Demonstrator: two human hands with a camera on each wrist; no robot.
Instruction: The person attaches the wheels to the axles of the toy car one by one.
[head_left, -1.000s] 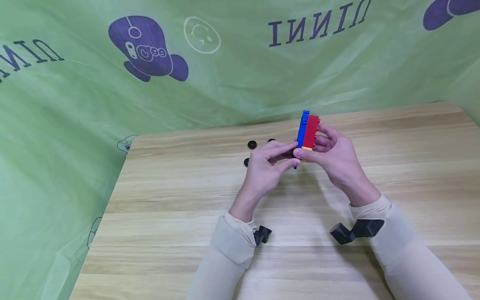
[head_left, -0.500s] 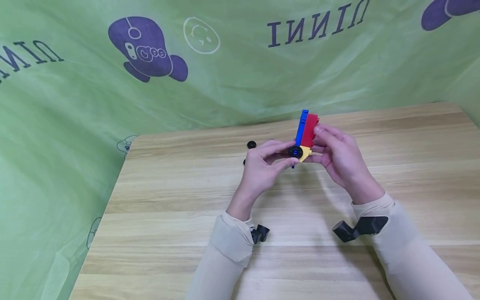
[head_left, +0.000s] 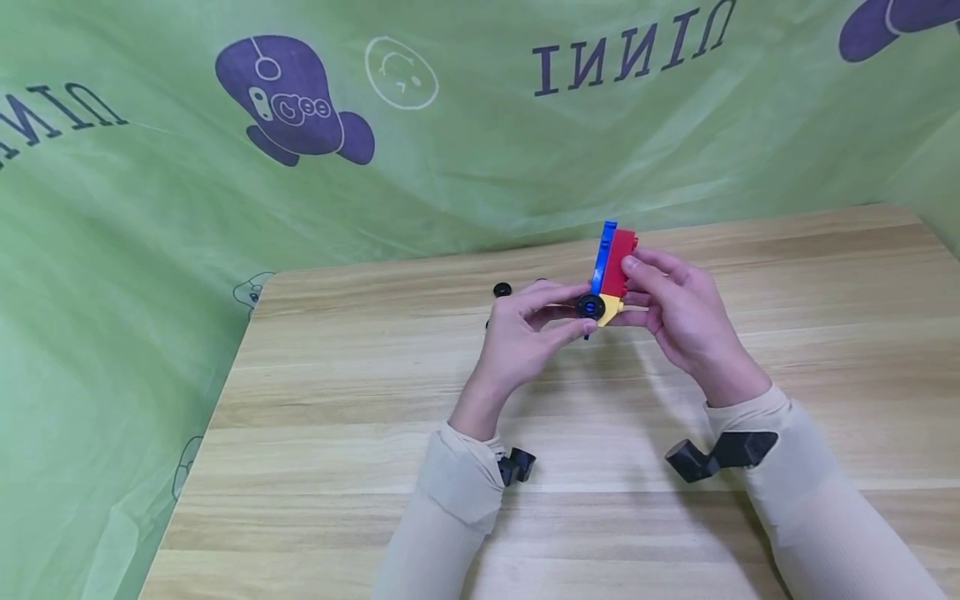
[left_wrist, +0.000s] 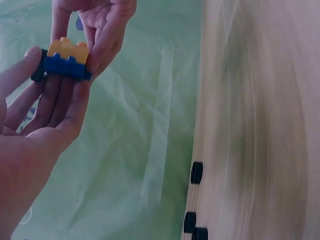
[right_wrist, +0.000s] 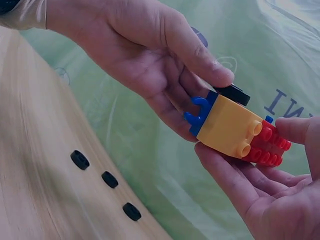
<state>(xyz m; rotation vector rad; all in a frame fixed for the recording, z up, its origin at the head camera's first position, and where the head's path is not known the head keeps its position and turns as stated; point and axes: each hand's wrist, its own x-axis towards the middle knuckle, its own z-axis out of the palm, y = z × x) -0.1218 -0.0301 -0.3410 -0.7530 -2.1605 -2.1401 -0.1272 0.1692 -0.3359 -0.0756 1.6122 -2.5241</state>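
Observation:
Both hands hold a toy brick car above the table, standing on end in the head view. It has a blue base (head_left: 601, 271), a red brick (head_left: 618, 260) and a yellow brick (right_wrist: 227, 122) with studs. A black wheel (head_left: 590, 307) sits at the side of the base by the yellow end. My left hand (head_left: 520, 333) grips that end, thumb against the wheel in the right wrist view. My right hand (head_left: 692, 329) pinches the red brick, its thumb on the side facing the head camera and other fingers behind.
Several loose black wheels lie on the wooden table (head_left: 337, 467) behind the left hand; one wheel (right_wrist: 80, 159) and another wheel (right_wrist: 132, 211) show in the right wrist view. A green printed curtain (head_left: 465, 167) hangs along the table's back and left edges.
The right thumb has moved up from the wheel end onto the red brick, uncovering the wheel and yellow brick. The left hand keeps its hold and has shifted slightly left.

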